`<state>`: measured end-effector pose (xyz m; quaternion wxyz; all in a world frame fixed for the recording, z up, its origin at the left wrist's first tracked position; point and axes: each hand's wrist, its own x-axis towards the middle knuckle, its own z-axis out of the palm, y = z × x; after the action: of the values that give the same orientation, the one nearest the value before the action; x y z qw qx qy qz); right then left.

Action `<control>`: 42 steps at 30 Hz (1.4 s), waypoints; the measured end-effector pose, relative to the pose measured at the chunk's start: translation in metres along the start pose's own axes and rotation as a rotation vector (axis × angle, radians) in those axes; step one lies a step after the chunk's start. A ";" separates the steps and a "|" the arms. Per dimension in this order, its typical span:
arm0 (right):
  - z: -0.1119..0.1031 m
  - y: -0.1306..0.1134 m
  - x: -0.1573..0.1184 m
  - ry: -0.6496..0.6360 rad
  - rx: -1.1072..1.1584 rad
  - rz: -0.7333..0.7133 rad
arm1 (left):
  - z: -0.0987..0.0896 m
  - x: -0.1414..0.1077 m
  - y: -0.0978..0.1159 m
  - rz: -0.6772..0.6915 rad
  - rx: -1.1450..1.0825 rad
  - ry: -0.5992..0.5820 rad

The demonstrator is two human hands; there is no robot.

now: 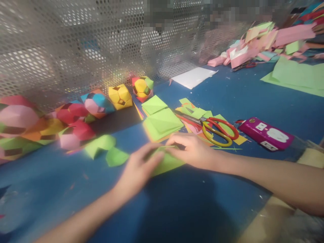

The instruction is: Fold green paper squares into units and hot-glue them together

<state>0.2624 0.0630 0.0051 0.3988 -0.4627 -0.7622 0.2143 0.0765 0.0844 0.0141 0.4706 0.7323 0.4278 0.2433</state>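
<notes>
The left hand [138,164] and right hand [193,151] pinch one lime-green paper piece [169,164], left of one pair of red-and-yellow-handled metal scissors [203,119]; one purple rounded-rectangular object [256,127] lies right of the scissors.

Two bare forearms meet near the centre. The left forearm [96,209] slants up from the lower left, softly blurred; the right forearm [265,175] reaches in from the right edge, closer to level. The left hand [140,163] points its thumb inward. The right hand [194,151] bends its fingers in a pinch — fingertips of both hands near each other, wrists well apart.
</notes>
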 end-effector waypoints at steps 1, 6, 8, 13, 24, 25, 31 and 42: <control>0.000 0.000 0.000 -0.007 -0.009 -0.012 | -0.001 0.001 0.000 -0.022 0.013 -0.008; -0.003 0.001 0.002 -0.055 -0.015 -0.017 | -0.005 0.006 -0.006 0.029 0.160 -0.029; -0.003 0.001 0.003 -0.070 0.008 0.018 | -0.006 0.006 -0.009 0.077 0.222 -0.021; -0.003 0.000 0.003 -0.096 0.043 0.071 | -0.010 0.005 -0.009 0.217 0.337 -0.047; -0.005 -0.001 0.001 -0.106 0.094 -0.022 | -0.009 0.003 0.000 0.169 0.340 -0.092; -0.005 -0.002 0.001 -0.127 0.103 -0.006 | -0.008 0.003 -0.001 0.167 0.334 -0.069; -0.013 -0.010 0.007 -0.213 0.046 0.205 | -0.007 0.005 -0.004 0.069 0.279 0.028; -0.012 -0.011 0.006 -0.232 0.153 0.276 | -0.009 0.005 -0.002 -0.025 0.207 -0.066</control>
<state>0.2649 0.0626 0.0225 0.3091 -0.5035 -0.7138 0.3761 0.0718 0.0935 0.0164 0.4091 0.7792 0.4442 0.1678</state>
